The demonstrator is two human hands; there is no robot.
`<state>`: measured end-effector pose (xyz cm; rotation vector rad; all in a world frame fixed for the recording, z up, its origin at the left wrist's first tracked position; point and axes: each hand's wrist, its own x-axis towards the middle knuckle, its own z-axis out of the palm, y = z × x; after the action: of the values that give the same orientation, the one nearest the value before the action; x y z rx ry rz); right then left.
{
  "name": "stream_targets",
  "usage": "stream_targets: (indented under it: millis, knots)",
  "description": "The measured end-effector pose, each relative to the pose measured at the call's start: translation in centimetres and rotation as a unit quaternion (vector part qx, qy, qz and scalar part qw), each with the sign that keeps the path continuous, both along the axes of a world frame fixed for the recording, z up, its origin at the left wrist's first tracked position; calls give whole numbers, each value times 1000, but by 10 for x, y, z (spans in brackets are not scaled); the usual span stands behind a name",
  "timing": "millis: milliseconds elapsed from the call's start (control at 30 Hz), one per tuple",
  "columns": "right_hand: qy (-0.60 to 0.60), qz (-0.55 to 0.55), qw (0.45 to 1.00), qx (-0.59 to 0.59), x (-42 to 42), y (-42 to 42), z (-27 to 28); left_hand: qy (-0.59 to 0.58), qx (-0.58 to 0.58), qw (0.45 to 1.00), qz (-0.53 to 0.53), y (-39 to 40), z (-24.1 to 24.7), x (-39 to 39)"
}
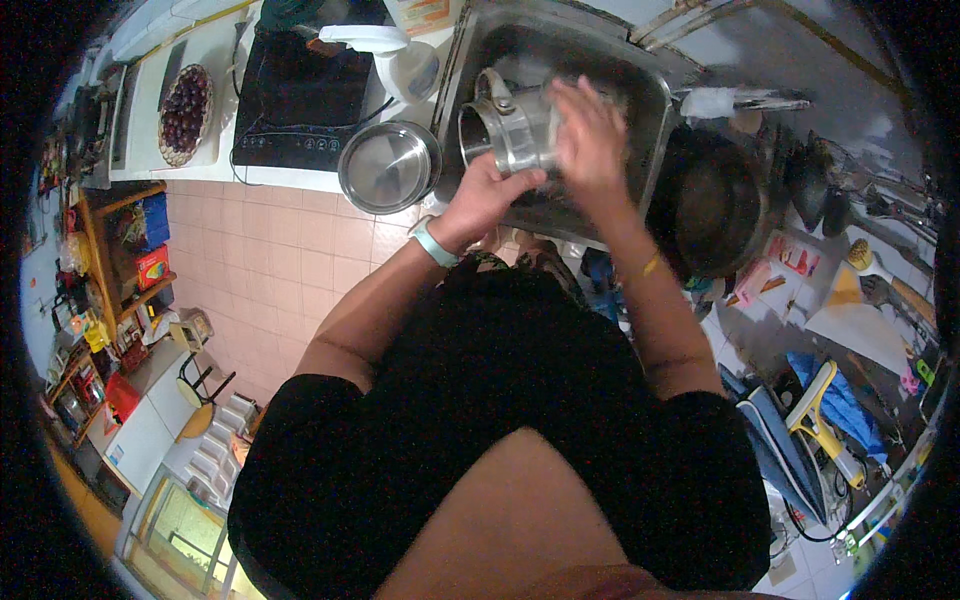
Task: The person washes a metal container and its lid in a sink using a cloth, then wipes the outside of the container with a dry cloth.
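A shiny metal pot (pixel 517 135) with a hinged handle lies tilted on its side over the steel sink (pixel 630 165), its open mouth facing left. My left hand (pixel 487 191) grips it at the near side of the rim, thumb outside and fingers partly hidden. Against the pot's right end is my right hand (pixel 589 131), blurred, with its fingers extended; whether it holds anything there cannot be told. A round steel pan or lid (pixel 386 166) rests on the counter edge just left of the sink.
An induction cooktop (pixel 300 97), a white plastic bottle or jug (pixel 409 67) and a basket of dark round fruit (pixel 185 116) stand to the left. Right of the sink are a large dark wok (pixel 705 202), a wooden-handled brush (pixel 862 255) and a yellow-and-white squeegee (pixel 817 420).
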<state>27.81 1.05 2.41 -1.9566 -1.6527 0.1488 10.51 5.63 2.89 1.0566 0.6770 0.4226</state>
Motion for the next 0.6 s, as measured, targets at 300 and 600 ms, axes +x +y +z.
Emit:
stream_targets:
  millis: [300, 600]
  knots:
    - [36, 15, 999, 29, -37, -25, 9, -1, -31, 999, 20, 13, 7, 1]
    - [394, -150, 894, -153, 86, 2, -43, 114, 174, 965, -158, -5, 12, -2]
